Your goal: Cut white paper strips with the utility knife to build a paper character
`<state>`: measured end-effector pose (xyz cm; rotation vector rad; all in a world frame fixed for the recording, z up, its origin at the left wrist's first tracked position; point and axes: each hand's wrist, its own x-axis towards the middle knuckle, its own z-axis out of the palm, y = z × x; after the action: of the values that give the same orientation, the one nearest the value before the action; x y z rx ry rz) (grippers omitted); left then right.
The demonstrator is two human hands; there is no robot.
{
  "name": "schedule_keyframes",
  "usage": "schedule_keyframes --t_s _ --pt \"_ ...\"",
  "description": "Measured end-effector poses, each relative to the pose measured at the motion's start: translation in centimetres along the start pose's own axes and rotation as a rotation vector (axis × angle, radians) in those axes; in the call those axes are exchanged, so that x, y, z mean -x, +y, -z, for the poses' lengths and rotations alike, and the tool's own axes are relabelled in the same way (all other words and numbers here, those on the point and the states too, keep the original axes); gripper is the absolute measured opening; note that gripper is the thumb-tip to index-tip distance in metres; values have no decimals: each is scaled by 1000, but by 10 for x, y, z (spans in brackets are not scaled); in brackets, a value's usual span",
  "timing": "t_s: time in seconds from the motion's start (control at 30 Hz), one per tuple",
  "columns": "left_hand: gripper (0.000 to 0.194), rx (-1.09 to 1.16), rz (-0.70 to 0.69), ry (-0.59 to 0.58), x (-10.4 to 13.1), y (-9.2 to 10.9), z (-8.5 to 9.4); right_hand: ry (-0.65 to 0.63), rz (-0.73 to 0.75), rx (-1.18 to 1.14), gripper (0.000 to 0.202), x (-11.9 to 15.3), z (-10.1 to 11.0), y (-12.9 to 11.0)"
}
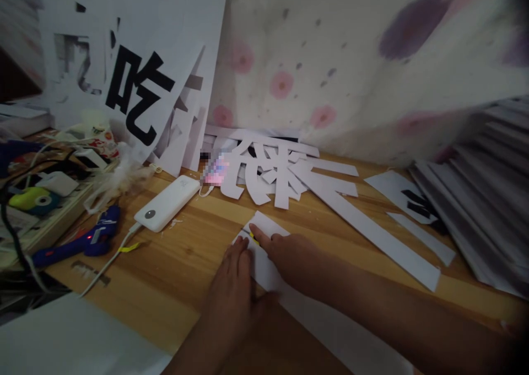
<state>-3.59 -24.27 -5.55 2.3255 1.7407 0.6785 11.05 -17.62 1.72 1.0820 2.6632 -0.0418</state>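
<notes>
White strip [330, 322], count one, is lying under the fingers [236, 248], long axis running far-left to near-right; right hand [295, 259] is gripping one mostly hidden yellow tool [254, 239], left hand [231, 289] extending ungripped.

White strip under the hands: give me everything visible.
The strip is long, plain white and flat; it looks like paper or thin board. It slants across the wooden table from a pointed far corner toward the bottom edge, where the frame cuts it off. The left hand lies at its left edge near the far end; the right hand is over it, that forearm hiding part. Something yellow shows by the right fingertips; I can't tell what.
</notes>
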Motion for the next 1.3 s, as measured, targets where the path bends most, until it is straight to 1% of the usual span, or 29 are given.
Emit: schedule_keyframes --t_s 0.1,0.2,0.33,0.43,0.5,0.7,0.8,0.93,1.1,1.23,1.3 --pt "69 21 50 -21 -1 0 0 -36 -10 -9 76 -2 3 0" --pt "71 44 66 -44 -3 0 -1 -67 -19 -18 77 -2 6 0" --pt "71 58 119 -55 -4 3 1 -94 2 -24 76 1 10 3" --pt "71 81 126 -37 -4 4 1 -97 17 -24 74 4 12 4" --pt "75 95 128 -25 -4 5 1 -106 12 -24 73 5 12 4" --pt "79 138 171 -11 -3 4 -2 -137 11 -19 76 7 13 5" --pt "79 168 201 -9 -4 5 -1 -140 0 -6 78 10 11 5" --pt "79 185 241 -43 -6 7 1 -142 -11 -5 75 16 7 6" --pt "74 185 259 -50 -8 9 3 -111 30 29 75 21 2 9" --pt "80 186 262 -45 -7 9 2 -118 2 22 76 26 0 11" --pt "81 187 266 -43 -6 9 2 -99 19 48 78 28 -1 13"
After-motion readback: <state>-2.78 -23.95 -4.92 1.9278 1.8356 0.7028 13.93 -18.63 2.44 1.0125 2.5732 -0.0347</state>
